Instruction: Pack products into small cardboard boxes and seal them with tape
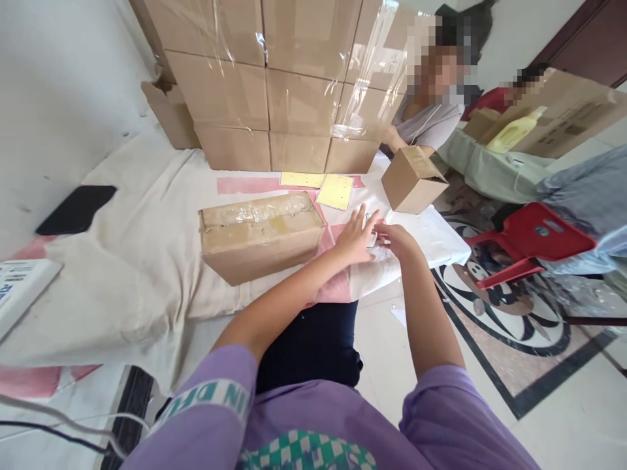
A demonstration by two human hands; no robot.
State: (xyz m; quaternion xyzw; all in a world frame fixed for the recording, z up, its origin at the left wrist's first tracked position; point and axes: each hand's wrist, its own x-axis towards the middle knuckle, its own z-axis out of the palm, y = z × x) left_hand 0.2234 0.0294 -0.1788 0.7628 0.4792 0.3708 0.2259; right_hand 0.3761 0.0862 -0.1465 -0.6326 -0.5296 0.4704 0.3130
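Observation:
Over the cloth-covered table (157, 215), my left hand (356, 236) is spread, its fingers apart and pointing away from me. Close beside it, my right hand (394, 240) has its fingers curled inward. Between the two hands shows a small pale thing (372, 239), at my right fingertips; its kind is too small and covered to make out. Left of my hands lies a long cardboard box (264, 238), its top sealed with clear tape. Just beyond my left hand are yellow sheets (336, 191) on the table.
Stacked cardboard boxes (304, 98), wrapped in clear film, rise at the back. A smaller box (414, 179) stands on the right corner, near another person (426, 121). A black flat thing (76, 209) lies left. Beyond the right edge is a red plastic chair (543, 232).

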